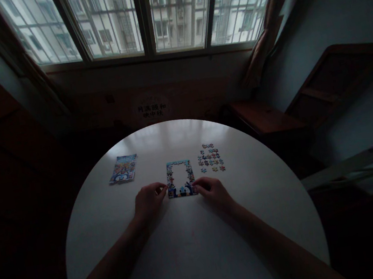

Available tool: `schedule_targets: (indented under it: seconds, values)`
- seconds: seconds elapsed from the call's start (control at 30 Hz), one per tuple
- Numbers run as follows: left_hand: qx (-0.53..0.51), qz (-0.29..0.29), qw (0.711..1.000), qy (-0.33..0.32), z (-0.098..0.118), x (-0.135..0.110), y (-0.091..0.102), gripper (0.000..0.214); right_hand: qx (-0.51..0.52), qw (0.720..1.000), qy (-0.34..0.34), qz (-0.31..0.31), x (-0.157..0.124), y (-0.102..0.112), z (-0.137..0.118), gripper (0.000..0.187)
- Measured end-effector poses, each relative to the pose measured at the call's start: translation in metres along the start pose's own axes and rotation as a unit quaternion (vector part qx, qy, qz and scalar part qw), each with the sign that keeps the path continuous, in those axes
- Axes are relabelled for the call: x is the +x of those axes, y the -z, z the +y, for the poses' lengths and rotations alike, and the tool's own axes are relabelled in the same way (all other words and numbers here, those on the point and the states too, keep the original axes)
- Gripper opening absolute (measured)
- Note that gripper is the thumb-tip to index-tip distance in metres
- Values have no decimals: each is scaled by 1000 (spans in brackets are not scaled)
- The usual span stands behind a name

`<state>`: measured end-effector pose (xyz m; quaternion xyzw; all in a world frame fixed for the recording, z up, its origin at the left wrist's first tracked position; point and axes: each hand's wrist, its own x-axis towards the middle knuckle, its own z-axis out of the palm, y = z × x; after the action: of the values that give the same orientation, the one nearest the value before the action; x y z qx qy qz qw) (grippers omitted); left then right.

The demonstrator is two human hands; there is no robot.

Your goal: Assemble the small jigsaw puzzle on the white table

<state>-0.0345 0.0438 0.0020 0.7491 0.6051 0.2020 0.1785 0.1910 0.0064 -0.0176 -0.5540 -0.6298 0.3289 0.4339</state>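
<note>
A partly assembled jigsaw puzzle (182, 192) lies flat in the middle of the white table, its border joined around a bare rectangular centre. My left hand (149, 198) is closed in a pinch at the puzzle's lower left edge. At the opposite edge, my right hand (215, 192) has its thumb and fingers drawn together on the lower right corner. Loose puzzle pieces (213, 156) are spread in rough rows to the right of the puzzle. To the left rests a colourful printed packet or picture sheet (123, 169), slightly turned.
The round white table (197, 251) has a curved edge on both sides and at the back. Beyond it are a barred window (144, 19) and a brown wooden bench or stool (267, 115). A wooden frame (332, 78) stands against the right wall. The room is dim.
</note>
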Motion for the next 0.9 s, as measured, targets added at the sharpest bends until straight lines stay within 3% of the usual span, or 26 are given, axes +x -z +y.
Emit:
schedule_targets:
  seconds: [0.5,0.9]
  values:
    - [-6,-8,1000,8,2,-1,2,24,-11,1000,7,2,0,-1,1,19]
    - [-21,-19,999,-37,0,0,-1,26,-21,1000,8,0,-1,-1,-1,19]
